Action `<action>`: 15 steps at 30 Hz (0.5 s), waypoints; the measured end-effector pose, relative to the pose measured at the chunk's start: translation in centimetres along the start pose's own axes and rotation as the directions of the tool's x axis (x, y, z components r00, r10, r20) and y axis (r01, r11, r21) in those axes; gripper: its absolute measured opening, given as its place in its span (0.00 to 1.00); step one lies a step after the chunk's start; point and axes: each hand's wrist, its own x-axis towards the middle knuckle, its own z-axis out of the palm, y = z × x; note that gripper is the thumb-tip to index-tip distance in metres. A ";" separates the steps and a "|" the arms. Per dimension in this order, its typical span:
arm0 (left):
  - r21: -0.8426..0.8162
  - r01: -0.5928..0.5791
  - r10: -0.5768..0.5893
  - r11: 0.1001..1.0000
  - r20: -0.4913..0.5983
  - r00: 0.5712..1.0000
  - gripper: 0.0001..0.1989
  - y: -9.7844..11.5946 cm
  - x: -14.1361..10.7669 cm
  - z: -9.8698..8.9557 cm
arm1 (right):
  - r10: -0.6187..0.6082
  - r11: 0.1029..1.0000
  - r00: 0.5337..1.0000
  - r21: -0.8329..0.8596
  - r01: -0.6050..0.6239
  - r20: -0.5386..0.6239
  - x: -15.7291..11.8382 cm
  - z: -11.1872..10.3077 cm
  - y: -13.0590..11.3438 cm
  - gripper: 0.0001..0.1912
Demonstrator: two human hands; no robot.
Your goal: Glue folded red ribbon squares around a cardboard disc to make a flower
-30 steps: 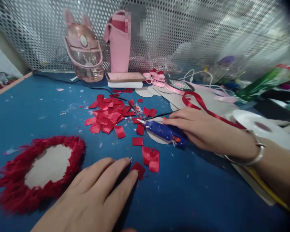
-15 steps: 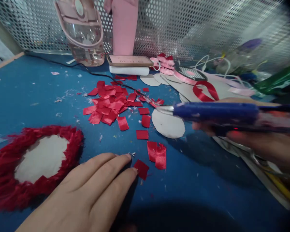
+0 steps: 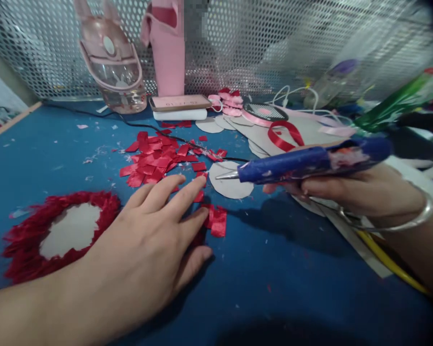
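Observation:
In my right hand [image 3: 350, 187] is a blue hot glue gun [image 3: 285, 166], its metal nozzle pointing left above a white paper disc [image 3: 234, 185]. My left hand [image 3: 159, 230] is spread over the table with fingers apart, its fingertips among red ribbon squares [image 3: 220, 222]. Whether those fingertips touch a square I cannot tell. Beyond them lies a heap of red ribbon pieces [image 3: 149, 161]. Left of that hand rests a ring of frayed red ribbon [image 3: 25, 245] around a pale disc [image 3: 72, 228].
A black cord [image 3: 137, 126] crosses the blue table [image 3: 274, 288]. At the back stand a clear pink bottle [image 3: 120, 79], a pink pouch [image 3: 168, 62] and a phone [image 3: 180, 102] on a white block. Ribbon spools [image 3: 265, 113], paper discs [image 3: 209, 125] and a green bottle [image 3: 389, 105] are rightward.
My left hand has moved forward and its fingers have spread, covering some red squares. The glue gun's nozzle has tilted down to the left, over the white disc. The view has shifted slightly.

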 end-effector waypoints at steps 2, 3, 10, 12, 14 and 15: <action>0.012 0.029 -0.029 1.000 0.027 0.999 0.18 -0.3 -0.1 -0.1 | -0.015 1.000 1.000 -0.003 0.015 0.015 0.2 -0.1 -0.1 0.11; 0.028 0.053 -0.054 0.998 0.041 0.998 0.17 -0.5 -0.4 -0.1 | -0.033 0.999 0.999 -0.003 0.033 0.021 0.3 -0.2 -0.1 0.10; 0.184 0.143 -0.156 0.972 0.057 0.986 0.16 -1.3 -4.0 -1.5 | -0.151 0.987 0.988 -0.053 0.152 0.025 0.2 -0.3 -0.5 0.07; 0.212 0.157 -0.171 0.965 0.049 0.984 0.16 -1.1 -4.7 -1.7 | -0.178 0.974 0.982 -0.132 0.184 0.055 0.1 -0.2 -0.7 0.11; 0.210 0.156 -0.168 0.965 0.043 0.985 0.18 -0.9 -4.8 -1.7 | -0.182 0.967 0.976 -0.158 0.199 0.117 0.3 0.0 -0.9 0.16; 0.198 0.147 -0.160 0.969 0.049 0.986 0.19 -0.8 -4.8 -1.7 | -0.176 0.969 0.972 -0.144 0.198 0.156 0.4 0.2 -1.1 0.18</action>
